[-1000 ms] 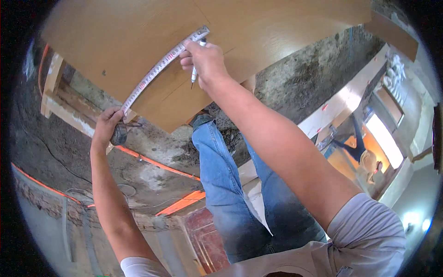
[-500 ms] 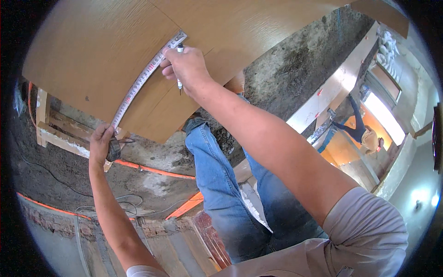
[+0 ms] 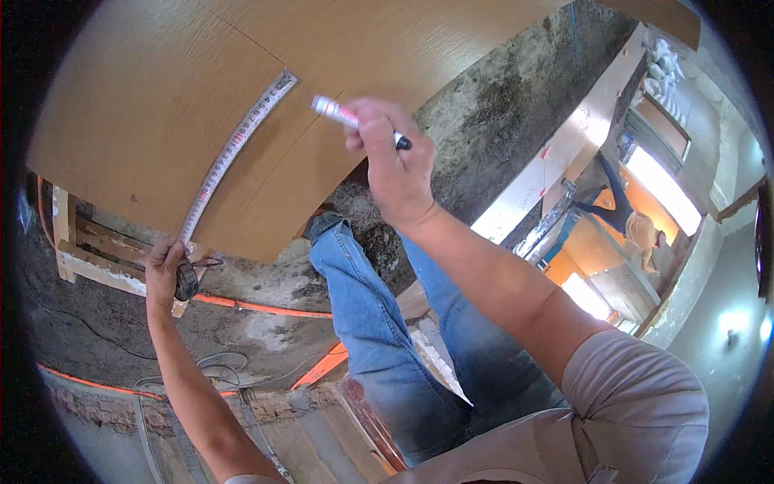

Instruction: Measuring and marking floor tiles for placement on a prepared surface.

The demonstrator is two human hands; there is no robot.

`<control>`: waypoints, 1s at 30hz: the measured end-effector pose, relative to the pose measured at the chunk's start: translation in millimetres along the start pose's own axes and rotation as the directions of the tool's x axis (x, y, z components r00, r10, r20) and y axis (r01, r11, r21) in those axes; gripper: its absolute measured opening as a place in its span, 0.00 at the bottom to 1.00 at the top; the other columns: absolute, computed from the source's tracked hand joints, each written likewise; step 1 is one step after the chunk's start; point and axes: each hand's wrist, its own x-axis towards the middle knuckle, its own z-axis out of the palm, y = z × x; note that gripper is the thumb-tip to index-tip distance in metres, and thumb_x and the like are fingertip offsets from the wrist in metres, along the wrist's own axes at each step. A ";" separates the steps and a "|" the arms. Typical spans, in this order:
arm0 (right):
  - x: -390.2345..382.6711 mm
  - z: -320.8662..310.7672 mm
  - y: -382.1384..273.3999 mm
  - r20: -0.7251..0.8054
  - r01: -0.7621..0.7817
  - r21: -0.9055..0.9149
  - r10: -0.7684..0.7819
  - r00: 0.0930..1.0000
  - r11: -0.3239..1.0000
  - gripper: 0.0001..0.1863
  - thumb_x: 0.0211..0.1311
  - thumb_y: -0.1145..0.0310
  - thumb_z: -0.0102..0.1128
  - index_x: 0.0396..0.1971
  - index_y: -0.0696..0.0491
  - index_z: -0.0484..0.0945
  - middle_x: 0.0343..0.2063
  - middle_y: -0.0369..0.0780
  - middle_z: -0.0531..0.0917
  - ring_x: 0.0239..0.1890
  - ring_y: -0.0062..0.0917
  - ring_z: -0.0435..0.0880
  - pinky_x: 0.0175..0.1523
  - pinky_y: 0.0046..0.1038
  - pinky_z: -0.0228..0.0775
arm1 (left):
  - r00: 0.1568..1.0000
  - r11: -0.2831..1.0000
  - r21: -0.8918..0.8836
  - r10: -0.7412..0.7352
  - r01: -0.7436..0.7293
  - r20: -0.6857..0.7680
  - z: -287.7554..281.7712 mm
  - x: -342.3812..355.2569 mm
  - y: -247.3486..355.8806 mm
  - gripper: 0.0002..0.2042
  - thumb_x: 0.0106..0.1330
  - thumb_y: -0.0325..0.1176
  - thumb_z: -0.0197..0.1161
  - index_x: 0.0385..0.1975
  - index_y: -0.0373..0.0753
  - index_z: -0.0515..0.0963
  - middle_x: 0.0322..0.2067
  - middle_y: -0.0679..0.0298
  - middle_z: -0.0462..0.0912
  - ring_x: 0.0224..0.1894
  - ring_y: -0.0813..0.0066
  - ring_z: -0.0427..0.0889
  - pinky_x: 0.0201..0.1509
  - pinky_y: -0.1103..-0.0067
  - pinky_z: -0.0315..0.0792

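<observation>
A tape measure [image 3: 227, 155] lies extended across a brown wood-grain board [image 3: 339, 40], its blade curving from the board's near left edge toward a dark line drawn on the surface. My left hand [image 3: 164, 270] is closed on the tape at the near edge, with the dark case [image 3: 187, 281] hanging by the palm. Raised off the board, my right hand [image 3: 395, 157] grips a white marker [image 3: 337, 111] with a black end toward the palm side. The hand is slightly blurred. Fainter lines run over the board to the right of the blade.
A wooden frame [image 3: 105, 262] stands under the board's left side. Orange conduit [image 3: 258, 306] and loose cables [image 3: 218, 367] lie on the rough floor. At right, another person [image 3: 641, 230] is bent near a long pale panel [image 3: 524, 202].
My right hand has lifted away from the blade toward the right, and the marker has turned from upright to slanted. The tape's free end now lies uncovered; my left hand keeps its hold.
</observation>
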 end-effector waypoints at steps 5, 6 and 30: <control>25.0 5.1 9.8 -0.014 0.106 -0.116 -0.108 0.994 0.988 0.15 0.60 0.63 0.54 0.39 0.59 0.76 0.27 0.35 0.79 0.30 0.15 0.75 0.37 0.19 0.69 | 1.000 1.000 -0.005 -0.025 0.025 0.006 2.9 0.7 5.3 0.05 0.63 0.31 0.55 0.27 0.38 0.75 0.22 0.74 0.71 0.24 0.87 0.65 0.27 0.87 0.59; 25.9 7.2 11.0 0.016 0.130 -0.182 -0.130 0.991 0.975 0.15 0.59 0.62 0.55 0.39 0.58 0.76 0.29 0.37 0.80 0.31 0.17 0.77 0.38 0.20 0.69 | 0.999 0.999 -0.003 -0.036 0.036 -0.001 4.8 0.1 8.1 0.05 0.63 0.31 0.55 0.26 0.38 0.74 0.21 0.74 0.71 0.24 0.87 0.65 0.27 0.88 0.59; 37.0 15.4 14.9 0.078 0.104 -0.264 -0.086 0.993 0.959 0.13 0.58 0.62 0.54 0.36 0.57 0.77 0.30 0.42 0.80 0.32 0.26 0.78 0.39 0.24 0.69 | 1.000 1.000 0.027 -0.014 0.014 -0.006 1.9 -3.7 12.9 0.06 0.63 0.30 0.55 0.24 0.38 0.74 0.20 0.75 0.69 0.22 0.88 0.63 0.24 0.87 0.57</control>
